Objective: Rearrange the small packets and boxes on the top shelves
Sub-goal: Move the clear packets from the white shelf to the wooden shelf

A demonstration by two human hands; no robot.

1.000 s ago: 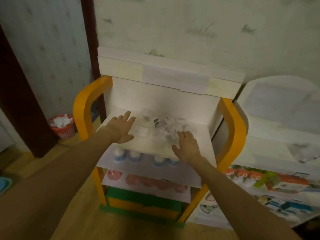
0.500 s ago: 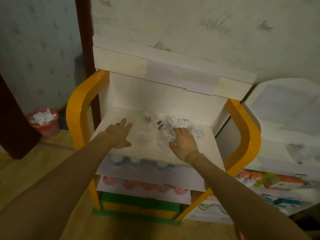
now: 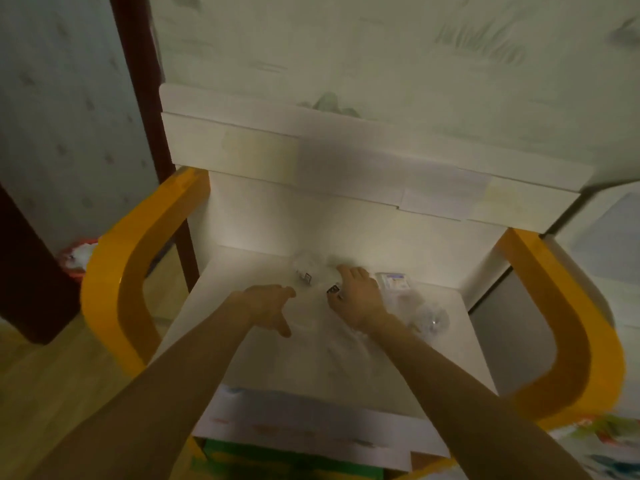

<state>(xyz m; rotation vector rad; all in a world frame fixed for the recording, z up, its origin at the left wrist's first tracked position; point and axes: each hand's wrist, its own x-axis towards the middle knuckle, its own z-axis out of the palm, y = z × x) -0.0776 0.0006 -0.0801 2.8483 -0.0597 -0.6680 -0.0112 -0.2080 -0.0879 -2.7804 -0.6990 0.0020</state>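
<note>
1. My left hand (image 3: 266,304) lies palm down on the white top shelf board (image 3: 242,341), fingers loosely spread and gripping nothing.
2. My right hand (image 3: 358,296) reaches over the small clear plastic packets (image 3: 304,271); its fingers bend down onto them, though blur hides whether they pinch one.
3. A small dark-printed packet (image 3: 333,289) sits between my hands, touching my right thumb.
4. A flat white box with a blue label (image 3: 393,281) lies just right of my right hand, crumpled clear packets (image 3: 429,317) nearer my wrist.
</note>
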